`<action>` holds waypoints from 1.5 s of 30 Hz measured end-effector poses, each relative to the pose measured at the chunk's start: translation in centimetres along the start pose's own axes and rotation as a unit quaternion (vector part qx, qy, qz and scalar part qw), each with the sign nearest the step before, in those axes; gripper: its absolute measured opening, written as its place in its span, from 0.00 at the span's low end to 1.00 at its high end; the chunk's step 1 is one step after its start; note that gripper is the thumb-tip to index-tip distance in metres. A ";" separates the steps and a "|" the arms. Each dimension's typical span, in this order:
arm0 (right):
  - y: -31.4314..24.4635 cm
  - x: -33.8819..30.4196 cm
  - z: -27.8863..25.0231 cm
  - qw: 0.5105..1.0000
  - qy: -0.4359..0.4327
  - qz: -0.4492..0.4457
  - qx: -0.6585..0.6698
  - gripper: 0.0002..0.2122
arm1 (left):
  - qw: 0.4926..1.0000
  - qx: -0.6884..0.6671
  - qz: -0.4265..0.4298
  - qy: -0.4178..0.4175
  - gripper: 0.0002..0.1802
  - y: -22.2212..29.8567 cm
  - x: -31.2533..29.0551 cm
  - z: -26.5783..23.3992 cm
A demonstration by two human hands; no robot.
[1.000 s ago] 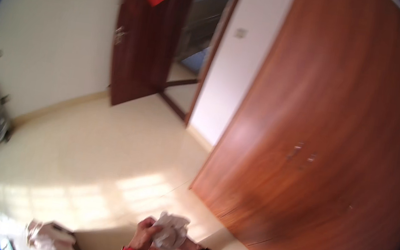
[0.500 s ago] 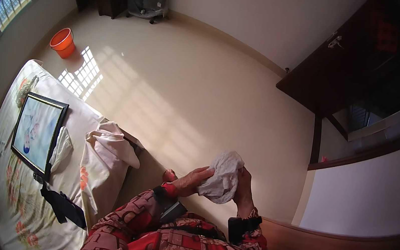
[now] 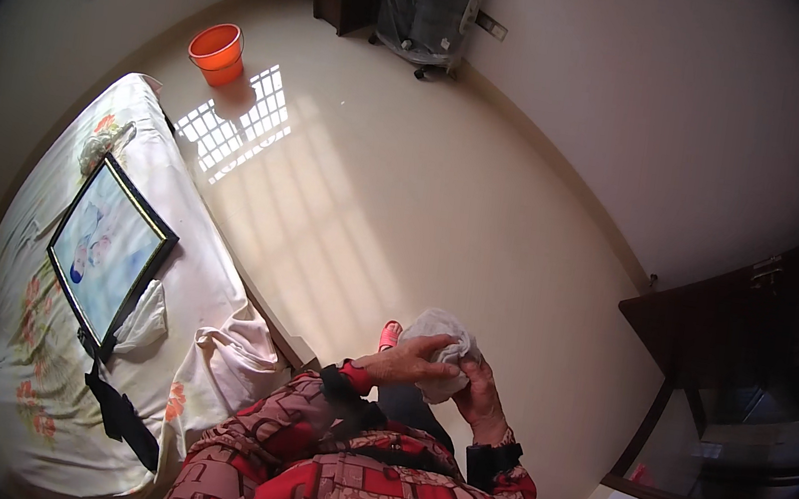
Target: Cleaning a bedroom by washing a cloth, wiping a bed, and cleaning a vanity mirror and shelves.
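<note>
Both hands hold a crumpled, whitish cloth point(image 3: 442, 330) in front of my body, above the floor. My left hand point(image 3: 413, 360) lies across its near side, fingers bent over the fabric. On the other side, my right hand point(image 3: 482, 402) grips the cloth's lower right part, its thumb and fingers closed on the folds. Part of the bundle is hidden behind the fingers. On the bed point(image 3: 215, 271) to my left lies a black-framed picture point(image 3: 102, 246), with another white cloth point(image 3: 145, 319) beside its near edge.
A black strap-like thing point(image 3: 122, 423) and a pale crumpled bundle point(image 3: 102, 146) also lie on the bed. An orange bucket point(image 3: 217, 54) stands on the floor by the far left wall. Farther back is a plastic-wrapped wheeled item point(image 3: 425, 21). A dark door point(image 3: 714, 316) stands at right.
My view has turned left, so the bucket and bed appear farther right. The left hand now reaches over the cloth, which looks more bunched. A foot in a pink slipper has come into view.
</note>
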State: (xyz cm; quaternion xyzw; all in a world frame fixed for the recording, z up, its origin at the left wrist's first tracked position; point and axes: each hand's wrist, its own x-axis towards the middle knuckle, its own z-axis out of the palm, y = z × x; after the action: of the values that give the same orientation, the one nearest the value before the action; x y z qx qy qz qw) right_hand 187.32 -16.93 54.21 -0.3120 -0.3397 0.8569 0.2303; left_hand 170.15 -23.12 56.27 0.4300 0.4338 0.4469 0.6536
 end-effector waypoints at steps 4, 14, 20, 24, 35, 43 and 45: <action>-4.8 9.3 0.3 1.000 0.004 0.019 -0.002 0.16 | 0.983 -0.157 -0.070 0.059 0.26 3.5 2.4 -7.6; -12.1 33.4 6.9 0.992 -0.073 0.098 -0.023 0.18 | 0.721 -0.298 -0.055 0.623 0.11 0.4 -8.0 -23.3; -15.2 45.1 10.8 0.992 -0.046 0.115 0.026 0.17 | 0.678 -0.324 -0.070 0.656 0.16 1.3 -9.0 -32.9; -16.2 51.2 16.7 0.988 -0.081 0.088 -0.101 0.17 | 0.745 -0.331 -0.045 0.577 0.24 8.1 -2.7 -42.3; -17.2 72.4 25.2 0.927 -0.124 0.146 -0.323 0.25 | 0.843 -0.377 0.036 0.382 0.23 19.4 12.1 -63.0; -11.5 71.6 9.5 0.735 0.059 0.523 -0.427 0.25 | 0.682 -0.468 0.038 0.561 0.19 19.6 3.6 -75.6; -11.8 72.2 10.6 0.751 0.080 0.518 -0.401 0.24 | 0.639 -0.501 0.040 0.583 0.18 19.5 2.0 -78.2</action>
State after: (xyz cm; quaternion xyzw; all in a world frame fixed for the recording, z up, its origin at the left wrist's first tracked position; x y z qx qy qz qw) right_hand 131.69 30.04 41.57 -0.5710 -0.4192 0.6020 -0.3686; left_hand 92.07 -3.06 54.54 -0.2960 0.4169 0.7794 0.3622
